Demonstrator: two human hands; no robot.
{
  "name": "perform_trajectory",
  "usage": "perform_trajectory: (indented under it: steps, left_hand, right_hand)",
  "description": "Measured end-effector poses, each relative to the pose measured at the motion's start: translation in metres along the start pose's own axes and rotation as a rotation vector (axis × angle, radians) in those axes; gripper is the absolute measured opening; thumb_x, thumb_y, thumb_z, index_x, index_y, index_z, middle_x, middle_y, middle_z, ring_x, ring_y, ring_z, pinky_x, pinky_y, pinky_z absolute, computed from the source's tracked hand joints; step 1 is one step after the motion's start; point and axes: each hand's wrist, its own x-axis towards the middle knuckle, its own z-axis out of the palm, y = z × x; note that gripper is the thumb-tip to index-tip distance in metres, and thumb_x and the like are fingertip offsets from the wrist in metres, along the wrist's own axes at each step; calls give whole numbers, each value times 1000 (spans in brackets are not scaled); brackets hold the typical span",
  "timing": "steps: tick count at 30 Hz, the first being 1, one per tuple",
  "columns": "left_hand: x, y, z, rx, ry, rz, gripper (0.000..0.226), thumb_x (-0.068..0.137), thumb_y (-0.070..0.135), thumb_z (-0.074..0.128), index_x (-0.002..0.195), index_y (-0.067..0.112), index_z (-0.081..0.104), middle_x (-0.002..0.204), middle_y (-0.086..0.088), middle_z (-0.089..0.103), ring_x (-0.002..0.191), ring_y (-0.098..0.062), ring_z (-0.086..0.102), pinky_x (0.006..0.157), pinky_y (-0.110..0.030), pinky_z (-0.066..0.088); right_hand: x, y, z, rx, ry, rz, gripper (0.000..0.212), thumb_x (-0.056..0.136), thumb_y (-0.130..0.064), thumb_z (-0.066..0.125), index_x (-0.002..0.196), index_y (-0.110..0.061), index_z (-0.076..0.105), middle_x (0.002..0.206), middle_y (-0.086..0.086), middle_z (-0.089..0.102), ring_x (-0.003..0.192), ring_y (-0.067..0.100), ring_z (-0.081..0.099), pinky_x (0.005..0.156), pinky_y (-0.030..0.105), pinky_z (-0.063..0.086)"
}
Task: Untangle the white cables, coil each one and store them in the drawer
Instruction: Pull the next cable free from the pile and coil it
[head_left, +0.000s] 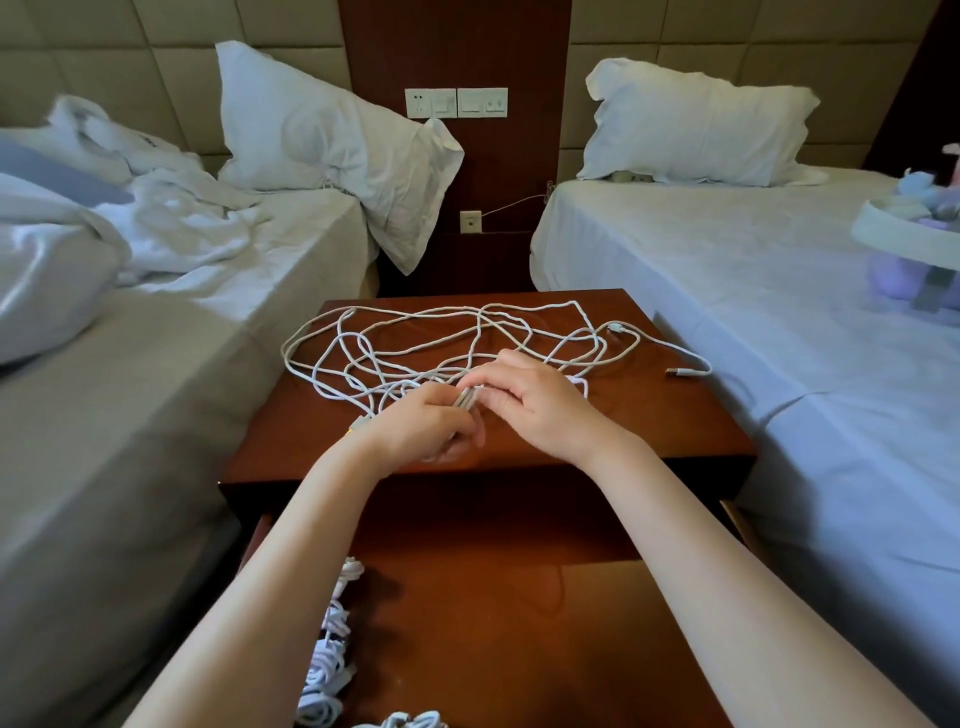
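Note:
A tangle of white cables (441, 338) lies spread over the top of the brown nightstand (649, 415). One cable end with a USB plug (675, 372) trails off toward the right edge. My left hand (421, 428) grips a bundle of cable ends near the front middle of the top. My right hand (530, 400) meets it from the right, its fingertips pinching the same cable ends (466, 399). Below, the open drawer (493, 623) holds several coiled white cables (327, 670) along its left side.
A bed with rumpled white bedding (130, 234) stands on the left, a made bed (779, 312) on the right. A pale basket with soft toys (914, 234) sits on the right bed. Wall sockets (456, 102) are on the panel behind the nightstand.

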Motion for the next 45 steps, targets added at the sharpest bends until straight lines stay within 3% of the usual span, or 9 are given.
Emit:
perform_trajectory:
  steps: [6, 13, 17, 21, 28, 32, 37, 40, 45]
  left_hand:
    - [3, 5, -2, 12, 115, -65, 18, 84, 7, 43, 67, 6, 48, 54, -8, 48, 50, -19, 40, 53, -28, 34]
    - [17, -4, -4, -155, 279, -95, 23, 83, 22, 46, 103, 11, 50, 76, -8, 58, 73, -20, 52, 72, -37, 43]
    - [23, -3, 1, -371, 353, -86, 26, 91, 23, 40, 113, 9, 44, 66, -9, 56, 56, -17, 51, 56, -32, 43]
    - [29, 2, 6, -425, 491, -63, 17, 98, 31, 41, 103, 15, 45, 63, -7, 60, 53, -15, 54, 52, -29, 45]
    - [24, -8, 11, -26, 625, 309, 23, 97, 37, 47, 89, 18, 58, 79, -3, 62, 65, -1, 52, 54, -11, 40]
    - [27, -15, 22, 79, 710, 430, 29, 97, 31, 47, 68, 23, 45, 57, 8, 46, 50, -2, 45, 48, -15, 36]
    - [31, -7, 34, -87, 924, 461, 39, 92, 48, 45, 64, 21, 37, 52, 8, 37, 46, -22, 40, 45, -33, 38]
    - [31, -9, 31, -87, 993, 486, 38, 99, 24, 46, 62, 21, 37, 52, 11, 35, 46, -5, 39, 44, -16, 31]
    - [33, -18, 25, -4, 1016, 553, 39, 99, 14, 43, 62, 26, 34, 52, 14, 33, 46, -1, 39, 45, -11, 28]
  right_hand:
    - [13, 3, 5, -2, -27, 33, 21, 101, -30, 44, 100, -27, 65, 86, -10, 50, 83, 8, 50, 68, 26, 41]
    - [16, 12, 20, -35, 110, 69, 25, 102, -26, 39, 82, -21, 53, 76, -9, 50, 76, 12, 50, 63, 33, 42]
    - [16, 14, 32, 33, 252, 76, 30, 98, -28, 36, 79, -13, 54, 68, -7, 50, 66, 13, 50, 55, 28, 37]
    - [15, 15, 35, 70, 317, 92, 31, 100, -24, 39, 71, -17, 46, 59, -9, 44, 54, 10, 41, 50, 23, 29]
    - [17, 8, 22, 242, 420, 249, 38, 103, -20, 37, 66, -23, 44, 58, -8, 44, 54, 5, 44, 51, 16, 32]
    - [18, 1, 17, 222, 463, 386, 32, 105, -27, 33, 82, -19, 53, 69, -9, 53, 65, 6, 52, 57, 13, 37]
    - [20, -12, 26, 130, 513, 354, 38, 104, -26, 33, 67, -25, 43, 63, -7, 51, 59, 9, 49, 55, 19, 34]
    - [20, -13, 28, 155, 527, 310, 35, 104, -25, 36, 71, -20, 50, 61, -8, 50, 55, 8, 48, 51, 16, 34]
    - [18, -5, 22, 16, 566, 189, 28, 101, -28, 45, 75, -19, 55, 63, -10, 52, 57, 10, 51, 48, 18, 36]
